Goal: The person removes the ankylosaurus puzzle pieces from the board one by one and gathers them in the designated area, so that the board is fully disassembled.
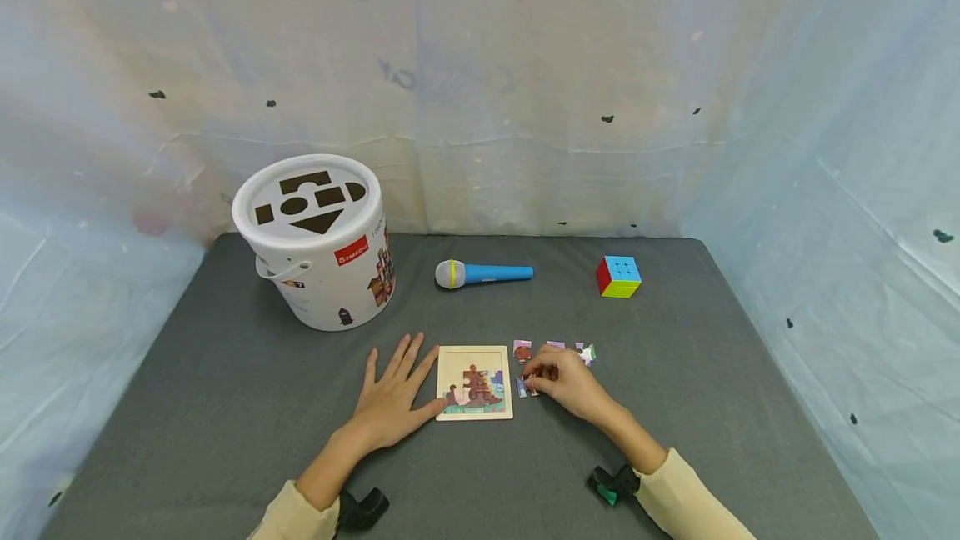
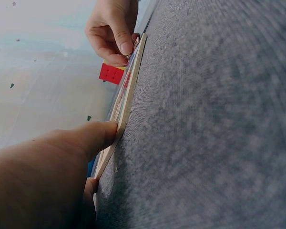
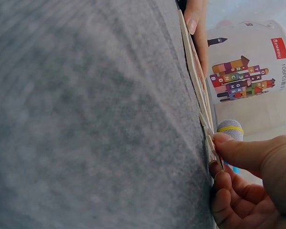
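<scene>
A wooden jigsaw puzzle board (image 1: 472,352) lies on the table, its lower part filled with pieces that form a brown figure. My left hand (image 1: 393,407) is spread flat at the board's left side, its thumb on the frame's edge. Just right of the board, my right hand (image 1: 566,382) pinches a puzzle piece (image 3: 213,151) between thumb and fingers, low over the table. Loose puzzle pieces lie around that hand: a pink-and-brown one (image 1: 522,350), a bluish one (image 1: 521,387) and several more (image 1: 587,353) partly hidden behind the fingers.
A white bucket (image 1: 315,273) with shape holes in its lid stands at the back left. Behind the board lies a blue toy microphone (image 1: 495,273). A puzzle cube (image 1: 618,277) sits at the back right of the grey table (image 1: 712,407). Pale sheeting hangs around the table.
</scene>
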`<state>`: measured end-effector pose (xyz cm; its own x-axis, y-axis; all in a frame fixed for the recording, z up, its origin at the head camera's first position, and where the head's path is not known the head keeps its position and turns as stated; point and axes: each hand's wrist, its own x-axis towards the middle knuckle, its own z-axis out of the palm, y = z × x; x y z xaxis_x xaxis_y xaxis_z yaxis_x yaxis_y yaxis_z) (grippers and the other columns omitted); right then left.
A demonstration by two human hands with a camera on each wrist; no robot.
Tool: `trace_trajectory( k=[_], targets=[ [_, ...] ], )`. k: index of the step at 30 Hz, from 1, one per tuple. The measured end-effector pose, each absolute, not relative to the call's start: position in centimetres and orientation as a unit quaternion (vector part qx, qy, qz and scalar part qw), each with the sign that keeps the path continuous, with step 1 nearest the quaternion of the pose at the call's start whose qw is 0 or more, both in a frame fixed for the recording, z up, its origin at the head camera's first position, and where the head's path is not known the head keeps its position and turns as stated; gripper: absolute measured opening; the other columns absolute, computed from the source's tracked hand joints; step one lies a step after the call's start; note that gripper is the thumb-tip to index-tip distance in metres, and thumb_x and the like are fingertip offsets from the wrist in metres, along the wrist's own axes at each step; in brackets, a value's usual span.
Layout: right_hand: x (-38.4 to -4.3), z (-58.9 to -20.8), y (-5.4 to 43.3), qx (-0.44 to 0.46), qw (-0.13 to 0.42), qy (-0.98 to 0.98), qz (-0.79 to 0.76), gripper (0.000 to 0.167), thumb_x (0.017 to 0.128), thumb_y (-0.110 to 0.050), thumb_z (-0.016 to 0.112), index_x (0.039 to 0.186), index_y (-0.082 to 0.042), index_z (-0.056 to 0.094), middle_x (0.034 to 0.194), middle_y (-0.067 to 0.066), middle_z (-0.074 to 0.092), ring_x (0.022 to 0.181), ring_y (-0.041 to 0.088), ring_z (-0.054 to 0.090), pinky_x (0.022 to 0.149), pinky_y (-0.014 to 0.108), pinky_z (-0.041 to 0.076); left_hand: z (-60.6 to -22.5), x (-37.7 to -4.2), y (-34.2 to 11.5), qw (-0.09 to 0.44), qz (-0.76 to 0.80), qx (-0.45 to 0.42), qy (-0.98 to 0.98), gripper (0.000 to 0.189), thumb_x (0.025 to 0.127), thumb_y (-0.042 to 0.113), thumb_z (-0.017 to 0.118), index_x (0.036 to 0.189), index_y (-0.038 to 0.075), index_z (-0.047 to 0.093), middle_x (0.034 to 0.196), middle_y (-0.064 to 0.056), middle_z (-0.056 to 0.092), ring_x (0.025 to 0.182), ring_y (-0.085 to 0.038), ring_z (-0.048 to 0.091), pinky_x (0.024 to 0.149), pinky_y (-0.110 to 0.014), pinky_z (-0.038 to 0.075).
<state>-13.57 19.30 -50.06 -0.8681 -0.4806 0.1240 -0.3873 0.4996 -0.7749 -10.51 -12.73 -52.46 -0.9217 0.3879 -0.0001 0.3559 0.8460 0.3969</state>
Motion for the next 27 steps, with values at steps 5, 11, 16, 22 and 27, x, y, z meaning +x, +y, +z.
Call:
trace_trajectory(
  k=[5, 11, 16, 22, 27],
  targets=[
    [-13.6, -50.0, 19.3, -0.249, 0.054, 0.866, -0.429, 0.004, 0.086, -0.005, 0.077, 0.090, -0.006, 0.075, 0.080, -0.002, 0.061, 0.066, 0.008, 0.053, 0.057, 0.021, 0.044, -52.4, -10.5, -12.7, 0.038, 0.197, 0.193, 0.960, 0.085, 0.094, 0.069, 0.048, 0.161, 0.022, 0.023, 0.167, -0.008, 0.009, 0.153, -0.028, 0.002, 0.113, -0.065, -0.009],
    [-13.6, -50.1, 19.3, -0.251, 0.051, 0.866, -0.430, 0.006, 0.086, -0.003, 0.077, 0.090, -0.007, 0.075, 0.082, -0.002, 0.062, 0.067, 0.008, 0.053, 0.057, 0.022, 0.045, -52.2, -10.4, -12.7, 0.034, 0.200, 0.195, 0.960, 0.084, 0.093, 0.065, 0.053, 0.159, 0.018, 0.029, 0.166, -0.012, 0.013, 0.153, -0.032, 0.006, 0.112, -0.067, -0.006],
    [-13.7, -50.1, 19.4, -0.258, 0.044, 0.862, -0.433, 0.007, 0.086, -0.003, 0.077, 0.090, -0.007, 0.075, 0.083, -0.002, 0.062, 0.067, 0.008, 0.054, 0.057, 0.023, 0.046, -52.1, -10.5, -12.7, 0.042, 0.197, 0.192, 0.961, 0.085, 0.094, 0.067, 0.050, 0.160, 0.020, 0.026, 0.167, -0.010, 0.009, 0.153, -0.030, 0.003, 0.113, -0.066, -0.008],
    [-14.0, -49.4, 19.1, -0.264, 0.032, 0.859, -0.439, 0.009, 0.087, -0.002, 0.076, 0.095, -0.006, 0.075, 0.084, -0.004, 0.061, 0.069, 0.007, 0.054, 0.058, 0.023, 0.046, -52.3, -10.4, -12.7, 0.032, 0.205, 0.196, 0.959, 0.085, 0.093, 0.067, 0.052, 0.159, 0.018, 0.029, 0.167, -0.011, 0.012, 0.153, -0.031, 0.005, 0.112, -0.066, -0.008],
    [-14.2, -48.5, 17.7, -0.276, 0.058, 0.839, -0.466, 0.020, 0.089, 0.001, 0.072, 0.109, 0.001, 0.071, 0.094, 0.008, 0.065, 0.078, 0.015, 0.060, 0.065, 0.027, 0.051, -52.6, -10.4, -12.8, 0.029, 0.204, 0.194, 0.959, 0.085, 0.093, 0.069, 0.049, 0.159, 0.019, 0.028, 0.167, -0.009, 0.010, 0.153, -0.029, 0.003, 0.113, -0.065, -0.009]
  ],
)
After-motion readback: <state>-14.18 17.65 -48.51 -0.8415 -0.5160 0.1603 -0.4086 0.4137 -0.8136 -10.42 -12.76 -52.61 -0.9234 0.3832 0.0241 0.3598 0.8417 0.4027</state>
